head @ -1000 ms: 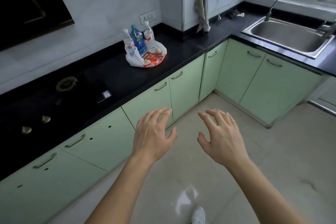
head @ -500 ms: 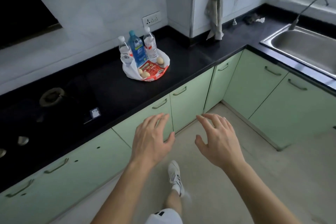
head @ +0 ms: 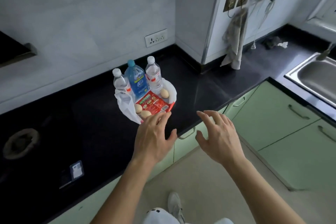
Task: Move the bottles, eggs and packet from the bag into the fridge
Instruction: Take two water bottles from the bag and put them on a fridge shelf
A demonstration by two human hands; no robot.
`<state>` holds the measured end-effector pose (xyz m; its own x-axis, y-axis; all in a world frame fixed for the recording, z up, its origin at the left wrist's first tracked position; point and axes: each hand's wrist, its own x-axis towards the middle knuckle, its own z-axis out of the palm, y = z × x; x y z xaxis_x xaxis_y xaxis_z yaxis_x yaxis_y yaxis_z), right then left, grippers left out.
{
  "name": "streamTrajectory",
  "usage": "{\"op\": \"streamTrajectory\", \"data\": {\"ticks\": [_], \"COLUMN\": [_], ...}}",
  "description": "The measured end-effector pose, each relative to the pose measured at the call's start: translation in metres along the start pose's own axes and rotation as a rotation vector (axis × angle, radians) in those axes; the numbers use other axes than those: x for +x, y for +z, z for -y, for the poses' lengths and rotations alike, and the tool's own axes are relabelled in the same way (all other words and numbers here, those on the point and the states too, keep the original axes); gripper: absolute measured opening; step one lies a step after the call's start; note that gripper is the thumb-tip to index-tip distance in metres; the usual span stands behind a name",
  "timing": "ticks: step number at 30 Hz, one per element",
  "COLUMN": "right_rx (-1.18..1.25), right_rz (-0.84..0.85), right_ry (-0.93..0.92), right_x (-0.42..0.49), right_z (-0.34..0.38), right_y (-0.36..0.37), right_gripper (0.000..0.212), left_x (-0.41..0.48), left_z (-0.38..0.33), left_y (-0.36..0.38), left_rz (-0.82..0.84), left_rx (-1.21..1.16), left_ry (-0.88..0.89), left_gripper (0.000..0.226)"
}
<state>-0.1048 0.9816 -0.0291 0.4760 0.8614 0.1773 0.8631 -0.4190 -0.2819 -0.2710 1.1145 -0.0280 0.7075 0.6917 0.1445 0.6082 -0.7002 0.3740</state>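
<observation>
From the head camera, a white plastic bag (head: 127, 107) is sitting open on the black counter (head: 209, 87), near its front edge. Three bottles are standing upright at the back of the bag: a small clear bottle (head: 120, 82) on the left, a blue bottle (head: 137, 80) in the middle and a taller clear bottle (head: 154, 75) on the right. A red packet (head: 152, 104) is lying flat in front of them. Two eggs (head: 142, 112) are lying at the packet's near left corner, and a third egg (head: 164, 93) is lying behind it on the right, beside the taller clear bottle.

The left hand (head: 154, 137) is hovering palm down over the counter just in front of the bag, its fingers spread and its fingertips at the packet's near edge; it is holding nothing. The right hand (head: 219, 135) is hovering beside it over the counter's front edge, fingers also spread wide and empty.

Green cabinet doors (head: 272, 114) are running under the counter. A steel sink (head: 316, 80) is showing at the far right, and a cloth (head: 235, 42) is hanging on the wall corner behind.
</observation>
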Motion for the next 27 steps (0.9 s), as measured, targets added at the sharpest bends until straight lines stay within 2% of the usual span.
{"op": "streamTrajectory", "data": {"ticks": [5,12,19,27], "right_rx": [0.04,0.082,0.165,0.229], "right_rz": [0.026,0.072,0.164,0.302], "right_ry": [-0.052,-0.185,-0.397,-0.508], "right_x": [0.057,0.137,0.215,0.26], "right_z": [-0.001,-0.01,-0.014,-0.026], "right_y": [0.016,0.04,0.065,0.086], "right_gripper": [0.056,0.056,0.054,0.054], "left_x": [0.049,0.088,0.099,0.102], "left_z": [0.015,0.043,0.061,0.054], "left_y": [0.001,0.01,0.002,0.029], "left_rz": [-0.05,-0.096,-0.292,-0.339], "left_rx": [-0.054,-0.063,-0.137,-0.145], "left_ry": [-0.029,-0.22,-0.548,-0.799], "left_gripper": [0.054,0.055,0.05,0.048]}}
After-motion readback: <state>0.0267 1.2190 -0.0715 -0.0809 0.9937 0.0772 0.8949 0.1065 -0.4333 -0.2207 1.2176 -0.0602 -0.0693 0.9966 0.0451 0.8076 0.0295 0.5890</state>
